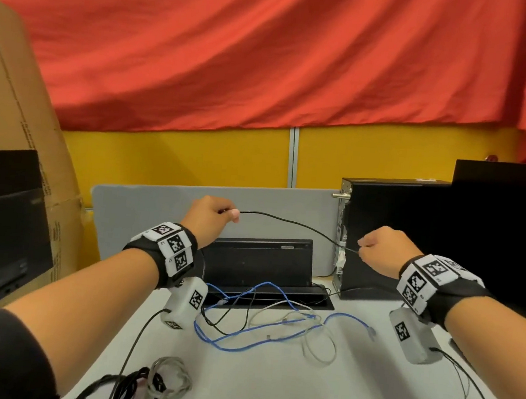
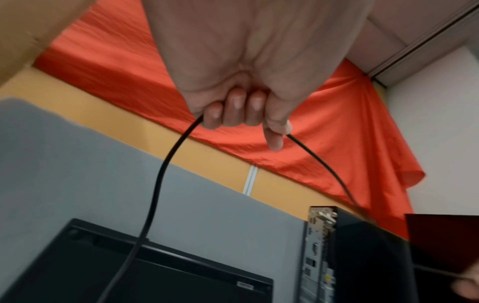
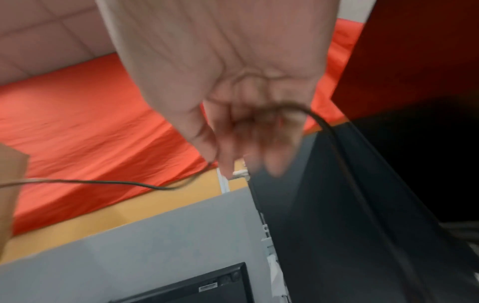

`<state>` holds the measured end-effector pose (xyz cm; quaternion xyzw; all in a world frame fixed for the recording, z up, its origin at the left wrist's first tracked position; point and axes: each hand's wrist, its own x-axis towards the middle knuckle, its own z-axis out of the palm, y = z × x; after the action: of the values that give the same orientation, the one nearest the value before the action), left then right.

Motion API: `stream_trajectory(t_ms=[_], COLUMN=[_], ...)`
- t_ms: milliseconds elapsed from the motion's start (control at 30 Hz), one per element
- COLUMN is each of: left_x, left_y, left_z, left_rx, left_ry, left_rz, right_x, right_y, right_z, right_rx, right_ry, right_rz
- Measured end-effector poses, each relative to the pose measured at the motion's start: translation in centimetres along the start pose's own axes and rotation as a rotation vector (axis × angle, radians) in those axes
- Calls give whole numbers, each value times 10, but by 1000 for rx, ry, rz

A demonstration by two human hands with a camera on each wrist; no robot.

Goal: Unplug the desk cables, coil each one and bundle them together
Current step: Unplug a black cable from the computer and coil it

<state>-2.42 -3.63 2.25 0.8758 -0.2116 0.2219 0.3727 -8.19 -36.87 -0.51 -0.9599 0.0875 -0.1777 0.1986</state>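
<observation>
Gripping the black cable (image 1: 288, 223) in curled fingers (image 2: 234, 111), left hand (image 1: 212, 217) and right hand (image 1: 381, 251) hold it above the worktop (image 1: 271, 375), left of the computer tower (image 1: 389, 235); red cloth (image 1: 268, 47) hangs behind.

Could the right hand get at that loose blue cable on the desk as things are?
Probably not straight away: the right hand is pinching the black cable strung across to the left hand. The blue cable lies uncovered on the desk below, so after letting go the way looks free.
</observation>
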Motion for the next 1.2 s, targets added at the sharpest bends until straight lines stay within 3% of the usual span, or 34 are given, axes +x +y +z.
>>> stream_trajectory(t_ms=[67,200,333,500,767,900,1000,1100,1200], left_x=[-2,-6,-8,-9,-7,-7,-7,-8,-11], left_y=[11,36,45,34,-8,-19,-13,-5,7], left_z=[11,36,42,31,8,-1,2,4,12], left_rx=[-28,-49,-85,-42,79,110,112,59,20], left_ry=[-43,-127,-165,-262,-210,-152,-103,-83,-116], left_rz=[28,99,151,89,-69,-87,-50,-9,29], right_x=[-5,-22,-33,-28,-8,-3,-3,-9,-20], right_y=[-21,-80,-111,-87,-15,5,6,-3,-31], right_z=[3,6,11,8,7,14,20,20,18], right_rx=[-11,353,562,372,165,74,32,-83,-181], right_ry=[-34,-61,-135,104,406,480,410,167,69], right_rz=[-92,-326,-325,-310,-130,-38,4,70,-19])
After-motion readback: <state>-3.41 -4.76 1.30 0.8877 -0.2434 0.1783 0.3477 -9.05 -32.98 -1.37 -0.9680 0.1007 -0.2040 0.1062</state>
